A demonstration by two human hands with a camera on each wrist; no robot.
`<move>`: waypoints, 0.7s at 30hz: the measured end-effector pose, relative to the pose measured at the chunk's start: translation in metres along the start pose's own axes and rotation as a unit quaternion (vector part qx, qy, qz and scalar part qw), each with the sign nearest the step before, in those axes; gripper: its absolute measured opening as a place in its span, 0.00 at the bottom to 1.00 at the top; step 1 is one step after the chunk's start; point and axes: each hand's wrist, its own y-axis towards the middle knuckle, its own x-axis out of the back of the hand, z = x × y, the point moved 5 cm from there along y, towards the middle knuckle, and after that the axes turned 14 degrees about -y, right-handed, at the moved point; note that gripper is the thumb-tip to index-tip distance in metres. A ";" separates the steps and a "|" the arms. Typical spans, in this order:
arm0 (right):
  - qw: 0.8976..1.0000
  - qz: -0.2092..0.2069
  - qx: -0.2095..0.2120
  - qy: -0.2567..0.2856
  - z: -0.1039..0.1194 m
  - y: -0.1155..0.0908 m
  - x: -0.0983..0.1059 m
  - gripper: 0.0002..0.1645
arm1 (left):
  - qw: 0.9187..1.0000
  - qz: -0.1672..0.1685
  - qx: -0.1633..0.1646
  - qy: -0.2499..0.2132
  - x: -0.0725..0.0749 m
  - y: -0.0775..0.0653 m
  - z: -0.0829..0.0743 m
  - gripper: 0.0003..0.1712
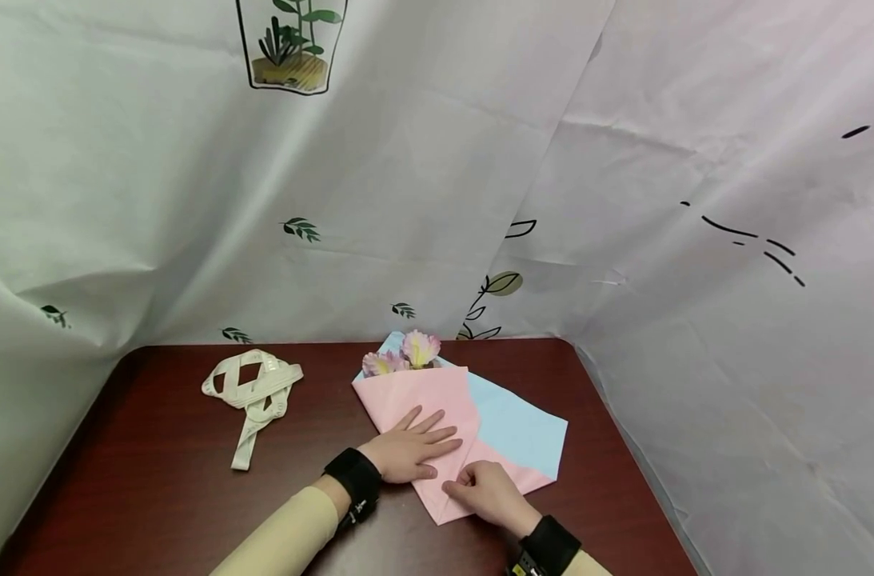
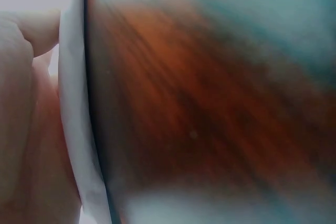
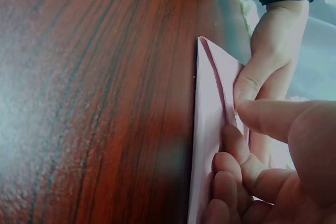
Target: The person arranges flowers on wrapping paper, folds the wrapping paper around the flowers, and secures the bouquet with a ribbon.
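A sheet of wrapping paper [image 1: 521, 424], pink on one side and light blue on the other, lies on the table, its left part folded over pink side up. Pink-and-yellow flowers [image 1: 420, 348] poke out at its top, their stems hidden inside. My left hand [image 1: 409, 454] rests flat on the folded pink panel, fingers spread. At the lower edge, my right hand [image 1: 494, 492] pinches the paper's folded edge between thumb and index finger, the other fingers curled. The right wrist view shows that pink fold [image 3: 226, 93] close up, with the left hand [image 3: 270, 51] just beyond.
A coiled white tape measure [image 1: 260, 392] lies on the dark red-brown table [image 1: 156, 480], left of the paper, one end trailing toward the front. Pale printed cloth [image 1: 408, 160] hangs behind the table and along its right side.
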 end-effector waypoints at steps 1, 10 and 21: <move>1.000 0.002 -0.005 0.003 0.000 0.000 -0.001 0.23 | 1.000 0.002 0.000 -0.001 0.000 0.001 0.000 0.37; 1.000 0.014 -0.007 -0.019 -0.001 0.002 -0.004 0.25 | 1.000 0.012 0.007 0.004 -0.003 0.007 0.001 0.37; 0.999 0.011 0.010 -0.038 0.006 0.002 -0.003 0.28 | 1.000 -0.016 -0.018 0.007 -0.021 0.018 0.022 0.38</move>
